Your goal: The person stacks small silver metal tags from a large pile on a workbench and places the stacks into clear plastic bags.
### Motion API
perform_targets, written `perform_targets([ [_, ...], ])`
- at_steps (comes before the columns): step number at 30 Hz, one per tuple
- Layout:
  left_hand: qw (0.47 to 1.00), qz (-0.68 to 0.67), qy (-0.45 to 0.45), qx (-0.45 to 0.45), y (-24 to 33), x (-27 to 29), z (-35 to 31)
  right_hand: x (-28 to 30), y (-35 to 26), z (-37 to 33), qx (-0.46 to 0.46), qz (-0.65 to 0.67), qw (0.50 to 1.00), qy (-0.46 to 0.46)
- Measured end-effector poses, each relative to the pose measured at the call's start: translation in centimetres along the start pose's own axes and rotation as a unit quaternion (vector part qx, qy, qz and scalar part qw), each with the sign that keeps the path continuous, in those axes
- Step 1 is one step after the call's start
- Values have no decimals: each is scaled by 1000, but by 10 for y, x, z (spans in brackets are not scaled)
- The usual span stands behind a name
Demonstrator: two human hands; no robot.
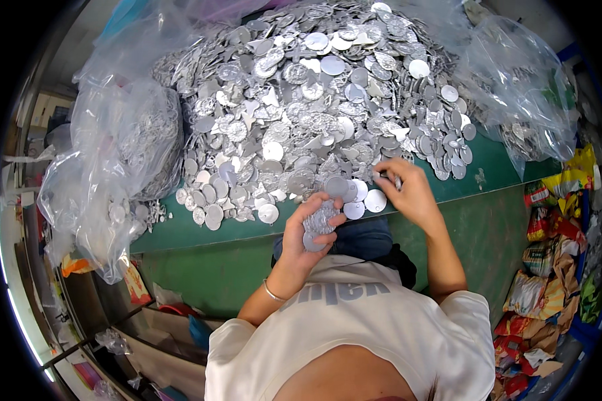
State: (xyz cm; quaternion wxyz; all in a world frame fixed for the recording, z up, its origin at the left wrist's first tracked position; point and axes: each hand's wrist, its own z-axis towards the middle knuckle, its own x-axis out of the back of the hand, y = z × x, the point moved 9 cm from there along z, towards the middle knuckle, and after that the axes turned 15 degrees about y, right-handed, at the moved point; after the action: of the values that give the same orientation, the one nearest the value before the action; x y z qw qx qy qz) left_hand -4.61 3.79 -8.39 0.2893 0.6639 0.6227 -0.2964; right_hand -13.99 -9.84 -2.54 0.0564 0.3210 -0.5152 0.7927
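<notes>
My left hand [295, 234], a bracelet at its wrist, is closed around a handful of round silver medallions [320, 219], some with a raised pattern. Just right of it, several smooth round discs [374, 200] lie at the near edge of the green table [478, 182]. Over these discs, my right hand [415, 195] has its thumb and fingers bent together on a small silver metal piece [398, 182]; its shape is mostly hidden. Beyond both hands spreads a large heap of silver metal pendants [301, 110], with discs, stars and openwork shapes among them.
Clear plastic bags with more metal pieces stand at the left [124, 134] and right [518, 87] of the heap. Colourful packets [538, 277] are piled at the right beside the table. On the lower left are grey bins [160, 347].
</notes>
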Motion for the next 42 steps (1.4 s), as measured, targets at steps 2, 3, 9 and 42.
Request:
perform_targets([
  [2, 1000, -7, 17, 1, 0, 8, -3, -14, -8, -15, 37, -87, 995, -40],
  [3, 1000, -8, 24, 2, 0, 12, -5, -18, -7, -20, 33, -132, 990, -27],
  [9, 998, 33, 57, 12, -6, 25, -8, -28, -2, -25, -11, -161, 987, 12],
  [42, 989, 124, 53, 54, -22, 31, -3, 12, -2, -10, 125, -126, 976, 129],
])
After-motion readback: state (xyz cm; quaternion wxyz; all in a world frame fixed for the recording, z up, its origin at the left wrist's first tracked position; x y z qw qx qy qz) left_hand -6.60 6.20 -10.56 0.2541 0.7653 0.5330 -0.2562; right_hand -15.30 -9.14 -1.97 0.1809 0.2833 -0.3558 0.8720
